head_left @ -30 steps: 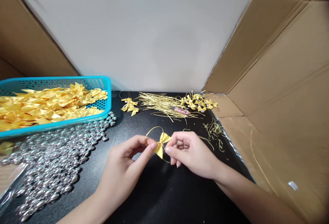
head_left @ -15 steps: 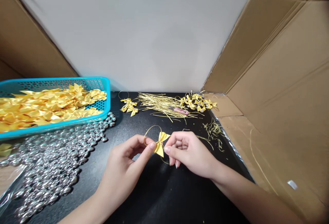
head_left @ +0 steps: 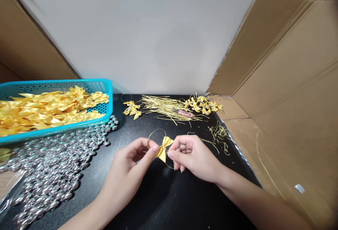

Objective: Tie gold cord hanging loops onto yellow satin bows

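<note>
A yellow ribbon bow [head_left: 164, 148] is held just above the black table. My left hand [head_left: 134, 163] pinches the bow's left side between thumb and index finger. A thin gold cord [head_left: 158, 130] loops up above the bow, and a strand of it curves out below. At the bow's right side, my right hand [head_left: 191, 156] is closed, thumb against index finger, with the other fingers curled. It appears to pinch the cord close to the bow's middle, though the fingertips partly hide this.
A blue basket [head_left: 110, 100] of yellow bows stands left, with silver beads [head_left: 63, 166] before it. At the back lie gold cords [head_left: 163, 106], a pink-handled cutter [head_left: 186, 114], a few bows [head_left: 132, 109] and a bow pile [head_left: 203, 104]. Cord scraps [head_left: 219, 131] lie right.
The bow has tilted and shifted slightly left between my fingers. Both hands stay almost in place.
</note>
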The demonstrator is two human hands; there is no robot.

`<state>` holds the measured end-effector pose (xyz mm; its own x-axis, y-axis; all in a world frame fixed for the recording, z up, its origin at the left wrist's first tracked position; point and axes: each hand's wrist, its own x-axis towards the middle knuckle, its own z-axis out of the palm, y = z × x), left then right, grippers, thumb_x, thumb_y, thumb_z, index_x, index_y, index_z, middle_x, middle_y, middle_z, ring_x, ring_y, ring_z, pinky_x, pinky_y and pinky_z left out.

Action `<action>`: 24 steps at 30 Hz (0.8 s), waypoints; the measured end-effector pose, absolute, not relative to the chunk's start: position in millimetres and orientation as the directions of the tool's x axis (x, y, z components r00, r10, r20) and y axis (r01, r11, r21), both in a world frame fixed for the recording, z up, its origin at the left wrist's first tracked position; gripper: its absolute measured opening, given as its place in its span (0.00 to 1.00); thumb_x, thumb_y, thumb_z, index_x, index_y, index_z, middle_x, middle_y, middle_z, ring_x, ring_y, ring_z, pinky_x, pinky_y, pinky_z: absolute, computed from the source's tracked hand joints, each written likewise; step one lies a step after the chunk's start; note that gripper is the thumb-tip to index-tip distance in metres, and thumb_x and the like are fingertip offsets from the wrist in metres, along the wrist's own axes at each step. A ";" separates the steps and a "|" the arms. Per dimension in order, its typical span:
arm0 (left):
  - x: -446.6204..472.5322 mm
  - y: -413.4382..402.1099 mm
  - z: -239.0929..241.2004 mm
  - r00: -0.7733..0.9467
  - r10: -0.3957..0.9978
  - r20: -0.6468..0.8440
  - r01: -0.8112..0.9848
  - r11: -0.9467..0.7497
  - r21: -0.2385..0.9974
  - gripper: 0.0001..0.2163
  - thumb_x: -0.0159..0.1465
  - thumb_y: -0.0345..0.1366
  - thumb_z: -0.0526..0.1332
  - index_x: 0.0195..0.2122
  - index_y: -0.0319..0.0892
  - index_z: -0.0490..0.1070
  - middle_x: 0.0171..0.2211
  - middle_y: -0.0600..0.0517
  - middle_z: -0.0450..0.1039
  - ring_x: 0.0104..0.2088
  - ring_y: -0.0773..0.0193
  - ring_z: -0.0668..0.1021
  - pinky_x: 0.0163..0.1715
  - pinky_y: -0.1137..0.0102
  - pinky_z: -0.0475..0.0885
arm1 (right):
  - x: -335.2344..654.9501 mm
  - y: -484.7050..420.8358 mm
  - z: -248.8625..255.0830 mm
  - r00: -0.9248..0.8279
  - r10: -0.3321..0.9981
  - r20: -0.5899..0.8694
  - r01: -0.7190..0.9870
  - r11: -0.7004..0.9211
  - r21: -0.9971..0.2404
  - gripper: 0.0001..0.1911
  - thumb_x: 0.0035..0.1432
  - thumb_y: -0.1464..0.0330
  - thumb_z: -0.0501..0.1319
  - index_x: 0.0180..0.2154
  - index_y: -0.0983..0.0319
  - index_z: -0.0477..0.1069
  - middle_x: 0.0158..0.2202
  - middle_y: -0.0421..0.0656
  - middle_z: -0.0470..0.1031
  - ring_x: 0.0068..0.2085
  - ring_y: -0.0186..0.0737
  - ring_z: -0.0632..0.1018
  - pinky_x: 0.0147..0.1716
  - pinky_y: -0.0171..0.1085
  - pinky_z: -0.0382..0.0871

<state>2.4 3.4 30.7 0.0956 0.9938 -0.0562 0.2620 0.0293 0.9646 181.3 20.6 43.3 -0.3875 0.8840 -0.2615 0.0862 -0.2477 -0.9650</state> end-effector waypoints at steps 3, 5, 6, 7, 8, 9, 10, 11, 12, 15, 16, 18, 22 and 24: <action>2.4 4.2 29.0 0.108 0.991 -0.074 0.253 0.044 0.966 0.11 0.62 0.44 0.60 0.30 0.42 0.72 0.26 0.54 0.72 0.29 0.64 0.73 0.29 0.74 0.68 | 181.1 20.5 42.4 -0.384 0.886 -0.260 0.081 -0.248 -0.965 0.06 0.50 0.71 0.64 0.26 0.65 0.67 0.17 0.35 0.69 0.18 0.26 0.69 0.19 0.26 0.65; 2.7 5.1 28.2 0.116 0.990 -0.076 0.248 0.045 0.968 0.11 0.62 0.44 0.60 0.30 0.43 0.71 0.26 0.55 0.71 0.28 0.65 0.73 0.28 0.75 0.67 | 181.0 20.3 41.9 -0.382 0.887 -0.258 0.082 -0.246 -0.966 0.05 0.51 0.72 0.63 0.27 0.65 0.68 0.17 0.35 0.69 0.18 0.26 0.69 0.19 0.26 0.64; 2.9 5.5 28.0 0.120 0.990 -0.075 0.248 0.043 0.968 0.11 0.62 0.44 0.60 0.29 0.43 0.71 0.26 0.55 0.70 0.28 0.66 0.72 0.28 0.75 0.67 | 180.9 20.3 41.7 -0.382 0.888 -0.258 0.084 -0.245 -0.966 0.05 0.51 0.72 0.63 0.27 0.65 0.68 0.17 0.35 0.69 0.18 0.26 0.69 0.19 0.26 0.64; 3.1 5.9 28.0 0.124 0.989 -0.074 0.249 0.041 0.968 0.11 0.62 0.44 0.60 0.29 0.43 0.71 0.26 0.56 0.70 0.28 0.66 0.71 0.28 0.75 0.66 | 180.9 20.3 41.5 -0.382 0.888 -0.258 0.086 -0.244 -0.966 0.05 0.51 0.72 0.63 0.27 0.65 0.68 0.17 0.35 0.69 0.18 0.26 0.69 0.19 0.26 0.64; 3.2 6.2 28.0 0.129 0.989 -0.073 0.250 0.039 0.968 0.11 0.62 0.44 0.60 0.29 0.43 0.71 0.26 0.56 0.69 0.27 0.67 0.71 0.28 0.75 0.66 | 180.9 20.3 41.5 -0.382 0.888 -0.258 0.088 -0.243 -0.966 0.05 0.51 0.73 0.63 0.27 0.65 0.68 0.17 0.35 0.69 0.18 0.26 0.69 0.19 0.26 0.64; 3.3 6.3 28.1 0.132 0.989 -0.072 0.251 0.037 0.967 0.11 0.62 0.44 0.60 0.29 0.43 0.71 0.25 0.56 0.69 0.27 0.67 0.70 0.28 0.75 0.66 | 180.8 20.3 41.6 -0.382 0.887 -0.258 0.091 -0.242 -0.966 0.05 0.51 0.73 0.63 0.27 0.65 0.68 0.17 0.35 0.69 0.18 0.26 0.69 0.19 0.26 0.64; 3.3 6.4 28.2 0.134 0.988 -0.074 0.251 0.038 0.967 0.11 0.62 0.45 0.60 0.29 0.43 0.71 0.25 0.56 0.68 0.27 0.67 0.70 0.28 0.75 0.65 | 180.8 20.4 41.7 -0.382 0.887 -0.258 0.093 -0.240 -0.966 0.05 0.51 0.73 0.63 0.27 0.65 0.68 0.17 0.35 0.69 0.18 0.26 0.69 0.19 0.26 0.64; 3.2 6.4 28.1 0.136 0.988 -0.077 0.251 0.040 0.967 0.12 0.62 0.45 0.59 0.29 0.43 0.70 0.24 0.56 0.68 0.26 0.67 0.69 0.27 0.76 0.65 | 180.8 20.5 42.0 -0.382 0.887 -0.258 0.096 -0.240 -0.966 0.04 0.51 0.74 0.63 0.26 0.65 0.68 0.17 0.35 0.69 0.18 0.26 0.69 0.19 0.26 0.64; 2.9 6.2 27.9 0.139 0.987 -0.080 0.251 0.043 0.967 0.12 0.63 0.45 0.59 0.29 0.43 0.70 0.24 0.57 0.68 0.26 0.68 0.69 0.27 0.76 0.65 | 180.8 20.5 42.2 -0.382 0.887 -0.259 0.100 -0.240 -0.966 0.04 0.51 0.74 0.62 0.26 0.65 0.68 0.17 0.35 0.69 0.18 0.26 0.69 0.19 0.26 0.64; 1.6 5.4 26.3 0.141 0.987 -0.080 0.263 0.041 0.964 0.12 0.63 0.46 0.59 0.29 0.43 0.71 0.25 0.56 0.68 0.26 0.68 0.70 0.27 0.76 0.65 | 180.7 20.2 42.9 -0.374 0.888 -0.267 0.113 -0.242 -0.964 0.04 0.52 0.76 0.61 0.26 0.65 0.68 0.16 0.35 0.69 0.18 0.26 0.69 0.18 0.26 0.64; 1.2 5.0 25.4 0.141 0.987 -0.073 0.275 0.031 0.961 0.12 0.63 0.45 0.59 0.29 0.43 0.71 0.25 0.56 0.69 0.26 0.67 0.70 0.27 0.75 0.66 | 180.5 20.0 43.0 -0.372 0.888 -0.271 0.116 -0.245 -0.963 0.04 0.52 0.76 0.61 0.26 0.65 0.68 0.16 0.35 0.69 0.18 0.26 0.69 0.18 0.25 0.64; 0.7 4.1 23.5 0.135 0.990 -0.039 0.309 -0.004 0.951 0.11 0.63 0.44 0.59 0.30 0.43 0.72 0.26 0.56 0.71 0.27 0.67 0.72 0.28 0.75 0.67 | 180.1 19.5 42.8 -0.369 0.888 -0.276 0.119 -0.249 -0.961 0.04 0.52 0.76 0.61 0.26 0.65 0.68 0.16 0.35 0.69 0.18 0.26 0.69 0.18 0.25 0.64; 1.5 2.4 20.5 0.133 0.987 0.090 0.363 -0.133 0.922 0.09 0.63 0.41 0.60 0.30 0.44 0.73 0.27 0.57 0.74 0.28 0.67 0.75 0.29 0.76 0.69 | 178.9 18.3 41.1 -0.361 0.894 -0.265 0.106 -0.243 -0.964 0.04 0.52 0.75 0.61 0.26 0.65 0.68 0.16 0.35 0.69 0.18 0.26 0.69 0.18 0.25 0.64; 1.9 1.5 19.9 0.141 0.976 0.165 0.392 -0.208 0.896 0.07 0.63 0.39 0.60 0.29 0.44 0.73 0.26 0.57 0.75 0.27 0.67 0.76 0.28 0.76 0.69 | 178.4 17.7 39.8 -0.360 0.899 -0.251 0.096 -0.232 -0.968 0.04 0.53 0.75 0.60 0.26 0.65 0.68 0.16 0.35 0.69 0.18 0.26 0.69 0.18 0.26 0.64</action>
